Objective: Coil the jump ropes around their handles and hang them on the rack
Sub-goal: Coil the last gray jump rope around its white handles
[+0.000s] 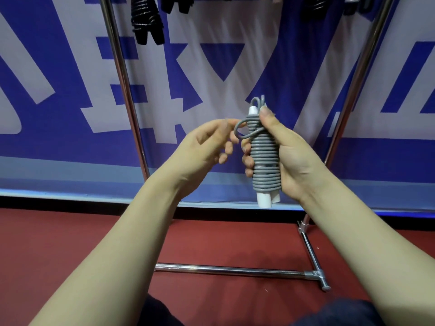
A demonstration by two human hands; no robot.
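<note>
Head view: the right hand (290, 161) holds a grey plastic jump rope (264, 158) upright in front of the chest. The rope is wound in tight turns around its two white handles (264, 201), whose ends poke out below the coil. The right hand's fingers (248, 161) are curled round the far side of the bundle and its thumb presses near the top. The left hand (207, 142) is just beside it; its thumb and forefinger seem to pinch a small free loop (242, 131) of the same rope sticking out near the upper end, though motion blur softens the fingertips. Behind stands a chrome tube rack (122, 78) on a red floor (94, 243), in front of a blue and white banner (211, 67). Wound black jump ropes (147, 22) already hang from its top, partly cut off by the frame edge. As a judgement, the winding of this rope is practically finished. What is left is to tuck or secure the loop, then lift the bundle up and hang it on the rack beside the black ones.
</note>
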